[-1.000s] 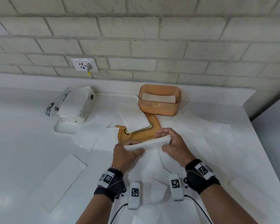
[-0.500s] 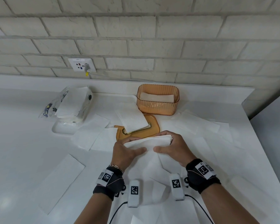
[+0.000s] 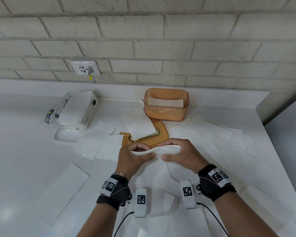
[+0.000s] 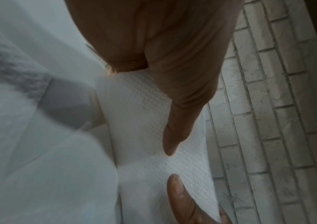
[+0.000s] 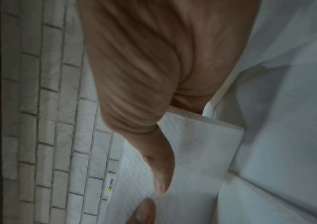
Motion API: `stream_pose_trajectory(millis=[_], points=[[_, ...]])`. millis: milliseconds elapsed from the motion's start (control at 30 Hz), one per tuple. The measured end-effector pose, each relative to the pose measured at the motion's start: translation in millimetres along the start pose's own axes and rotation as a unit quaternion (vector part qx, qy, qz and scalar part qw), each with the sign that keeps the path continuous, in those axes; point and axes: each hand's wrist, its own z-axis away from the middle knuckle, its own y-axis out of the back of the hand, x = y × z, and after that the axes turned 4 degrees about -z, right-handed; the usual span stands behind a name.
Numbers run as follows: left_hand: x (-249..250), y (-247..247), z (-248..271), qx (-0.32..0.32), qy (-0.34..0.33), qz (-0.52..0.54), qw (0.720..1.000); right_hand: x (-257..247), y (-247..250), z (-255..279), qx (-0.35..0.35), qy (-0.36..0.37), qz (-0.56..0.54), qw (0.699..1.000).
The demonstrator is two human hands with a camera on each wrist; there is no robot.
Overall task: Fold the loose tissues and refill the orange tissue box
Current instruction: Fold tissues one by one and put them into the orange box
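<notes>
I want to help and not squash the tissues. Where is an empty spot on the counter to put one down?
Bare counter lies on the near left, bordered by the tissue pack behind and a flat tissue strip on its right. It is crowded around both hands and between the orange lid and the right edge, where loose tissues overlap.

A white paper tissue [image 3: 158,150] with a fine embossed, dimpled texture and matt finish. Behind it, a translucent orange plastic box [image 3: 166,108] with ribbed, glossy walls, and a glossy orange plastic lid [image 3: 161,133] with a shiny gold-coloured slot rim. The smooth white countertop [image 3: 24,159] has a faint sheen. The pale brick wall [image 3: 143,40] behind the box looks rough and matt.
</notes>
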Motion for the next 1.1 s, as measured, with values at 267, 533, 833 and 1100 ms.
stream_pose_trajectory(millis=[267,533,833,1100], points=[[-1.7,1.1,4.4,-0.010,0.005,-0.002,1.000,2.5,-1.6,-1.8,-0.012,-0.019,0.017,1.000],[-0.8,8.7,0.5,-0.011,0.019,0.017,1.000,-1.7,7.0,-1.6,-0.011,-0.022,0.013,1.000],[-8.5,1.7,3.0,-0.010,0.001,0.000,1.000,6.9,-4.6,-5.8,-0.007,-0.042,0.029,0.999],[-1.9,3.1,-2.9,0.028,0.000,-0.009,1.000,-7.5,-1.0,-8.1,-0.003,-0.047,0.065,0.997]])
